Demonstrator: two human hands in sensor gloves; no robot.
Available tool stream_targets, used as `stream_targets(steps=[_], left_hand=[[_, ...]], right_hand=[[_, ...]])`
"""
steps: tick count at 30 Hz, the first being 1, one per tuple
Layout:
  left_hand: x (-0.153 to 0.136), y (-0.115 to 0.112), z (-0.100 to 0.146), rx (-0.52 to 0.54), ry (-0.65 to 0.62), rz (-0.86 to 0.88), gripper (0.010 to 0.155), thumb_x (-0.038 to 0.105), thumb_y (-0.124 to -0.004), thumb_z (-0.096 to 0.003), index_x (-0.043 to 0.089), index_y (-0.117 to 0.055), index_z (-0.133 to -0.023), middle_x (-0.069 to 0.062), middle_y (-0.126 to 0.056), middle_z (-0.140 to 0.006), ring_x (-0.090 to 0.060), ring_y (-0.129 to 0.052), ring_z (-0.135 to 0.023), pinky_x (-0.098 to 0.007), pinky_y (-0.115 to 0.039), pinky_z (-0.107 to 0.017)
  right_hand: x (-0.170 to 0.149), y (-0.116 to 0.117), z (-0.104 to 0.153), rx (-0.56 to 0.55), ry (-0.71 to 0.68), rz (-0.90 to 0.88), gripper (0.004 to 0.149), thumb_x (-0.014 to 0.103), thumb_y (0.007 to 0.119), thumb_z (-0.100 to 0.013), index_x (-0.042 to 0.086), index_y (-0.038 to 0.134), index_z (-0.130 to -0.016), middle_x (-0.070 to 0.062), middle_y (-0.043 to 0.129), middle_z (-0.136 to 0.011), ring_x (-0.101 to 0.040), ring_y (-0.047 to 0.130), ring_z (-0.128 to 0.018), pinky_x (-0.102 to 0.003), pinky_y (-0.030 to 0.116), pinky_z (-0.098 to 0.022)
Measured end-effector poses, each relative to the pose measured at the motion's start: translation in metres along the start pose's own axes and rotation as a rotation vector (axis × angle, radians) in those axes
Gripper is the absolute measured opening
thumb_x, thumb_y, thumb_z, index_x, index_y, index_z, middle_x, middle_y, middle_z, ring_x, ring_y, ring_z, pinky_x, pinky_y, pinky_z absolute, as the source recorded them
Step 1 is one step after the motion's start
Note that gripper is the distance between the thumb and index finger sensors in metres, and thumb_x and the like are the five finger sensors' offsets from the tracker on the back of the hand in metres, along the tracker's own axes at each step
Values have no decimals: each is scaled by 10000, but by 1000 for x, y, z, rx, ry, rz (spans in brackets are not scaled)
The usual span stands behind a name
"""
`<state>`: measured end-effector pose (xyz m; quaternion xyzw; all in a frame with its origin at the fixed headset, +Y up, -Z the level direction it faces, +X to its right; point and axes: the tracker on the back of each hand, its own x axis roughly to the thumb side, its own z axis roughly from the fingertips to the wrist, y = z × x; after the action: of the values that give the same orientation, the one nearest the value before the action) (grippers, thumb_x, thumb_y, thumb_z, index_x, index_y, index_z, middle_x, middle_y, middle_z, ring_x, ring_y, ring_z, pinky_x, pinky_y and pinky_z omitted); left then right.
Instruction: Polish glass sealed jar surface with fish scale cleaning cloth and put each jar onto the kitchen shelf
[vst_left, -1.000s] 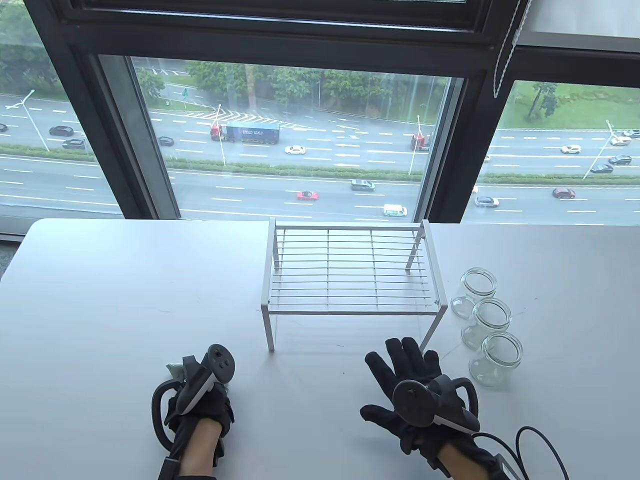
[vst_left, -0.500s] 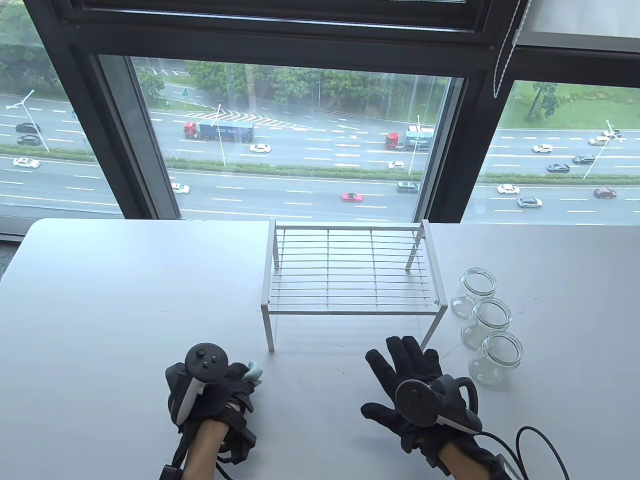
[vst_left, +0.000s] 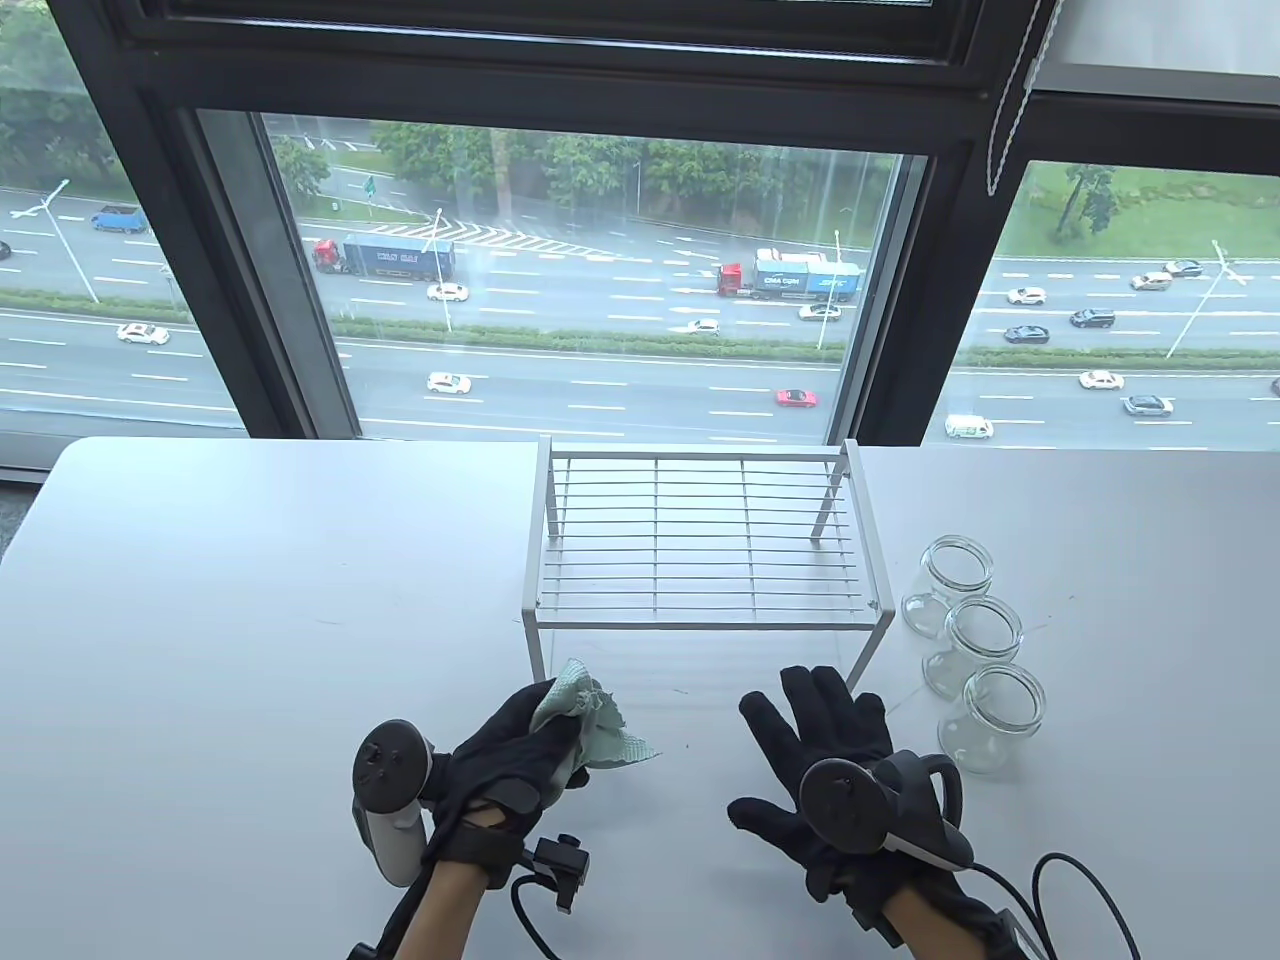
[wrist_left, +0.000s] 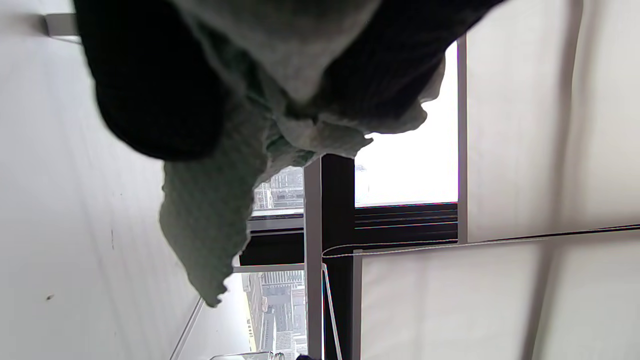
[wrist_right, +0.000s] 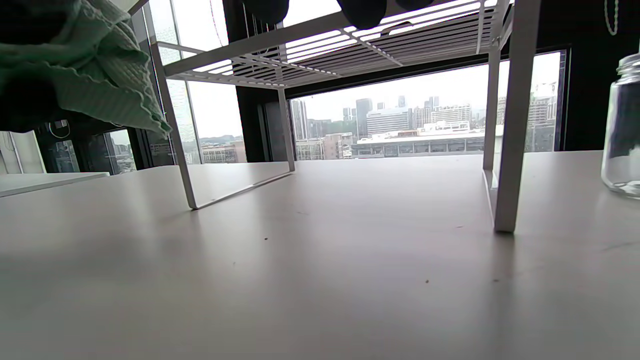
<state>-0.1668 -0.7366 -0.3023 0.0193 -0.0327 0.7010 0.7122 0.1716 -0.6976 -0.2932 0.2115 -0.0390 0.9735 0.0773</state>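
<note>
My left hand (vst_left: 530, 735) grips a pale green cleaning cloth (vst_left: 590, 720) just in front of the white wire shelf (vst_left: 700, 540); the cloth (wrist_left: 215, 220) hangs from my fingers above the table. My right hand (vst_left: 820, 730) lies flat and open on the table by the shelf's front right leg, holding nothing. Three clear glass jars without lids stand in a row right of the shelf: the near jar (vst_left: 992, 720), the middle jar (vst_left: 975, 645) and the far jar (vst_left: 948, 585). One jar (wrist_right: 622, 140) shows at the right edge of the right wrist view. The shelf top holds nothing.
The white table (vst_left: 250, 600) ends at a large window (vst_left: 600, 280) behind the shelf. A black cable (vst_left: 1080, 890) loops from my right wrist at the table's near edge. Bare table surface lies left of the shelf and under it (wrist_right: 350, 210).
My left hand has turned over and moved right and forward, lifting the green cloth into plain view near the shelf's front left leg. My right hand has barely shifted.
</note>
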Motion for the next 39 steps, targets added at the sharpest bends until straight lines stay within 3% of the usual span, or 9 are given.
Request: stream_targets(steps=[7,11,13,16,19,27,30,34,39], left_hand=[[7,-4,2,-4,-56,-18,472,339,-862,-469,183,-811,-912,-204,-899,-877,-434,-1012,-632,-395,-977,-381],[8,-6,3,-15,-70,-33,473,342,-860,-471,186,-809,-915,-203,-897,-881,-437,-1008,-638,-399,-971,-391],[8,-6,3,-15,-70,-35,475,343,-860,-472,184,-808,-916,-204,-896,-882,-438,-1006,-640,-401,-970,-391],[8,-7,2,-19,-72,-34,476,344,-859,-473,185,-807,-918,-205,-895,-882,-440,-1005,-641,-403,-969,-391],[8,-8,2,-26,-75,-41,475,345,-859,-473,187,-807,-918,-205,-895,-883,-440,-1005,-641,-405,-967,-392],[8,-11,3,-42,-84,-71,478,349,-857,-474,187,-805,-921,-207,-894,-885,-444,-1001,-646,-411,-964,-395],[7,-12,3,-53,-82,-58,478,352,-856,-475,189,-805,-921,-205,-894,-887,-442,-1002,-648,-411,-963,-396],[6,-14,3,-69,-73,-33,479,355,-854,-476,189,-805,-922,-205,-894,-887,-440,-1003,-649,-412,-962,-397],[7,-16,3,-75,-75,-6,479,361,-852,-477,194,-803,-924,-200,-895,-889,-439,-1003,-652,-412,-961,-399]], right_hand=[[-32,-21,7,-128,146,20,808,694,643,-402,333,498,-1110,-177,396,-1206,-449,367,-1086,-697,359,-729],[-67,-37,18,-193,311,36,790,674,679,-410,308,557,-1099,-180,422,-1203,-460,392,-1081,-701,370,-724],[-85,-44,25,-202,472,78,706,589,715,-440,307,618,-1079,-191,446,-1199,-473,403,-1075,-700,349,-725],[-111,-47,34,-116,690,159,659,543,729,-457,304,647,-1065,-199,460,-1195,-483,422,-1067,-695,355,-724],[-132,-41,39,-28,800,59,690,563,740,-451,285,629,-1073,-220,440,-1190,-504,417,-1057,-686,375,-726],[-154,-13,33,147,860,29,710,586,763,-435,325,591,-1072,-237,536,-1156,-516,583,-1001,-655,523,-703],[-156,-12,31,63,856,71,579,539,788,-430,314,741,-962,-223,720,-1065,-475,762,-909,-614,632,-659],[-155,-12,29,49,839,119,479,532,807,-404,333,822,-840,-222,802,-1002,-444,840,-850,-587,682,-630],[-153,-22,30,22,830,148,452,545,833,-372,345,874,-774,-213,894,-918,-413,918,-770,-564,729,-588]])
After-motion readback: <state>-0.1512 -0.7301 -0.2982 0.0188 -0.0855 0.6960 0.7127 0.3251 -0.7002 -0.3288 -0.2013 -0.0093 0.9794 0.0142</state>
